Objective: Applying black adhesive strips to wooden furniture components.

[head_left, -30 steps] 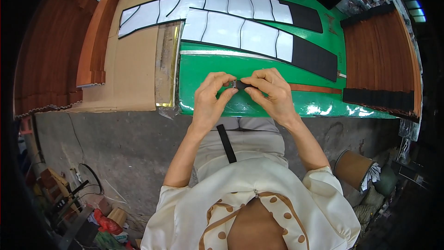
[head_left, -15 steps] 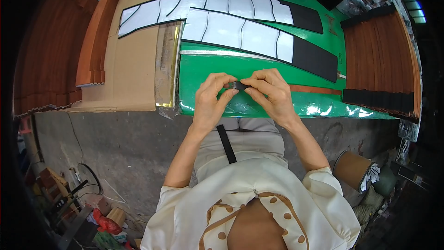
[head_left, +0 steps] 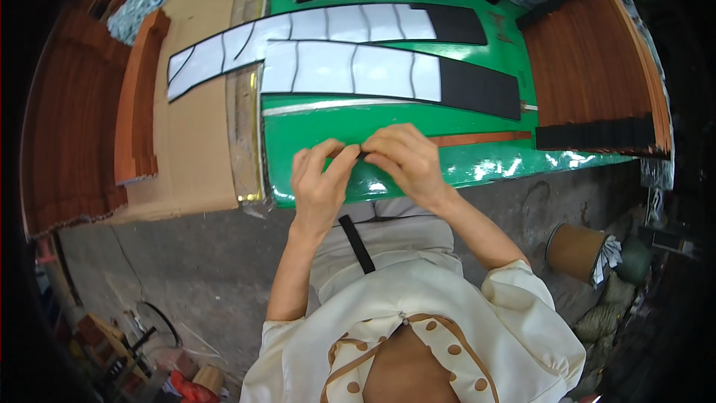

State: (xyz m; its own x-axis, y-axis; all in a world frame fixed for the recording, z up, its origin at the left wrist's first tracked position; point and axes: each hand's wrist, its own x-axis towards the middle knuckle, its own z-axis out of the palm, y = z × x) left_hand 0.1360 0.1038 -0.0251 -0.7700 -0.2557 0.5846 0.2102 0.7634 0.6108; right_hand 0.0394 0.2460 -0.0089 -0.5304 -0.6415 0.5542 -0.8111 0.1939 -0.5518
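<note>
- Your left hand (head_left: pixel 317 186) comes up from below, wrist nearly straight, fingers bent, thumb and index fingertips pinching a small dark piece (head_left: pixel 363 154).
- Your right hand (head_left: pixel 409 163) angles in from lower right, knuckles up, thumb and index closed on the same piece.
- Piece sits between both sets of fingertips, over the near part of the glossy green work surface (head_left: pixel 298 123); mostly hidden, shape unclear.
- Flat reddish-brown strip (head_left: pixel 481 138) extends rightward from behind your right hand.
- Versus a second ago: whole view shifted and tilted; your fingertips sit closer together; the piece's silvery end, visible then, is covered now.
</note>
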